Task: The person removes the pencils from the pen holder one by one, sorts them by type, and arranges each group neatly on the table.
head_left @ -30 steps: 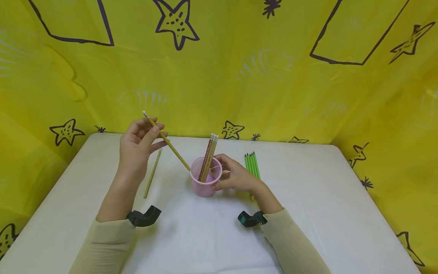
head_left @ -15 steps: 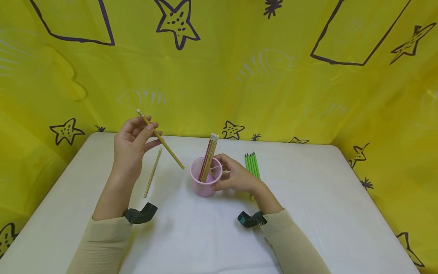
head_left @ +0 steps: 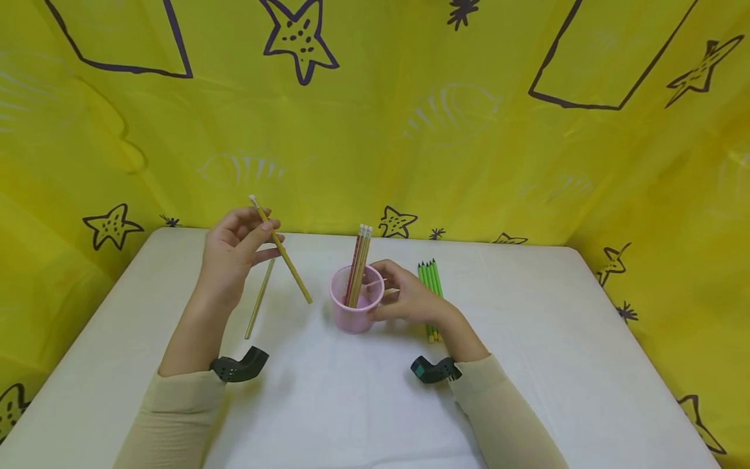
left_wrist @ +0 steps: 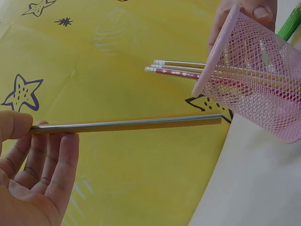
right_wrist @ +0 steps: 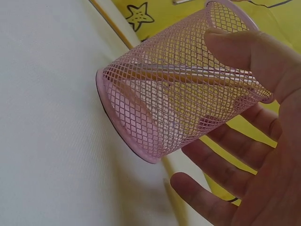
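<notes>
My left hand (head_left: 237, 251) pinches a yellow pencil (head_left: 291, 266) between thumb and fingers, its white eraser end up and its lower end slanting toward the cup. With thumb and fingers round its side, my right hand (head_left: 410, 296) holds a pink mesh pencil cup (head_left: 355, 320). Several pencils (head_left: 359, 267), red and gold with white erasers, lean inside the cup, eraser ends up. In the left wrist view the held pencil (left_wrist: 141, 125) ends short of the cup's rim (left_wrist: 216, 54). The right wrist view shows the thumb (right_wrist: 230, 49) against the mesh (right_wrist: 178, 80).
One gold pencil (head_left: 259, 301) lies on the white table (head_left: 328, 404), left of the cup. Several green pencils (head_left: 432, 280) lie side by side behind the right hand. A yellow patterned cloth (head_left: 363, 143) hangs round the table's back and sides.
The held pencil's lower end has drawn away from the cup's rim and now points more steeply down. The cup has shifted slightly right with my right hand.
</notes>
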`<state>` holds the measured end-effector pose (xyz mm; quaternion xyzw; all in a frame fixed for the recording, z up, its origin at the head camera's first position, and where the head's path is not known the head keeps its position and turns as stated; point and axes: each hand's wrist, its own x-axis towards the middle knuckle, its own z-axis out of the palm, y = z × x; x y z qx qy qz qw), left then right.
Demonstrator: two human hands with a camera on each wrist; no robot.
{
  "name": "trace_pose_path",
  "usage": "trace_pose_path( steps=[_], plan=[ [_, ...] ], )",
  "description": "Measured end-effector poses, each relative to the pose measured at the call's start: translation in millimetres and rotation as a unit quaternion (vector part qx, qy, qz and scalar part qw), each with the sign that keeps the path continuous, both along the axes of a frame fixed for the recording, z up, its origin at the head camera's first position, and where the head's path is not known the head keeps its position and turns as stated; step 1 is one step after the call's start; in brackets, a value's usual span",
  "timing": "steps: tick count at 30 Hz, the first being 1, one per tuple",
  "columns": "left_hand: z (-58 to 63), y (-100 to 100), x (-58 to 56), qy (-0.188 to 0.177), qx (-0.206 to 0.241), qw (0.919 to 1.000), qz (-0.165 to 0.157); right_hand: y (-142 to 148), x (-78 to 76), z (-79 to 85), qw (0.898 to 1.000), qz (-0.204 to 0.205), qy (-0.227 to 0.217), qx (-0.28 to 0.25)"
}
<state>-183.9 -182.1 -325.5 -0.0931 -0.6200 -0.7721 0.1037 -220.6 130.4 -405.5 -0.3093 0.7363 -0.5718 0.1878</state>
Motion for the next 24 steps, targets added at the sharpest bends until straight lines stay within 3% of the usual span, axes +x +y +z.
trace_pose_path(
  steps=[13, 18, 24],
  plan=[
    [-7.1, -6, -4.4, -0.028, -0.038, 0.9989, -0.009, 4, -1.7, -3.0, 1.000, 0.001, -0.008, 0.003],
    [-13.4, -7, -8.8, -0.064, -0.080, 0.9947, -0.008, 4, -1.4, -1.6, 1.000, 0.001, -0.010, 0.005],
    [-21.2, -9, -13.5, -0.089, -0.155, 0.9839, 0.005, 3, -1.0, 0.1, 1.000, 0.000, -0.018, 0.007]
  ],
)
